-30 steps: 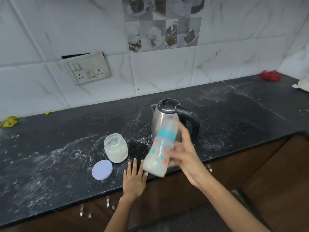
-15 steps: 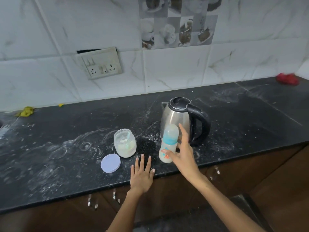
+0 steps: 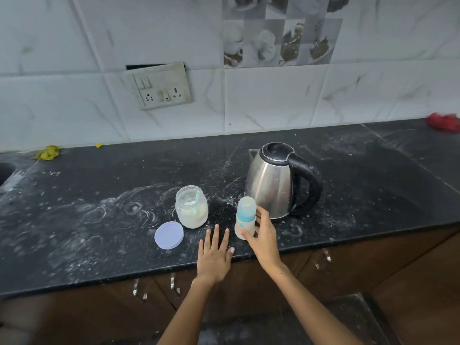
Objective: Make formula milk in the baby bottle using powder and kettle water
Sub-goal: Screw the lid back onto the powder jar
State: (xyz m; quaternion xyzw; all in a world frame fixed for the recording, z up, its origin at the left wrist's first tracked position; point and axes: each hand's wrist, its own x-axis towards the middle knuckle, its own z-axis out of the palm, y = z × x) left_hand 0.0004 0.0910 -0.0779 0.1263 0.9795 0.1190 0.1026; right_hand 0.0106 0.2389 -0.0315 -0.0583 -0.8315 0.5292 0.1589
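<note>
smooth plastic bottle point(image 3: 245, 218) upright | right hand point(image 3: 263, 239) grip | dusty stone counter point(image 3: 99, 220)

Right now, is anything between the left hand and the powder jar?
Nothing visible. The left hand lies flat on the counter, with bare, powder-dusted counter between it and the open jar. The lid lies off to the side.

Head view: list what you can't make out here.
- Kettle: water level hidden by its steel wall and shut lid.
- Baby bottle: lower right side covered by the right hand; markings too small.
- Jar: what stands inside is blurred.
- Red thing: cut by the right edge.
</note>
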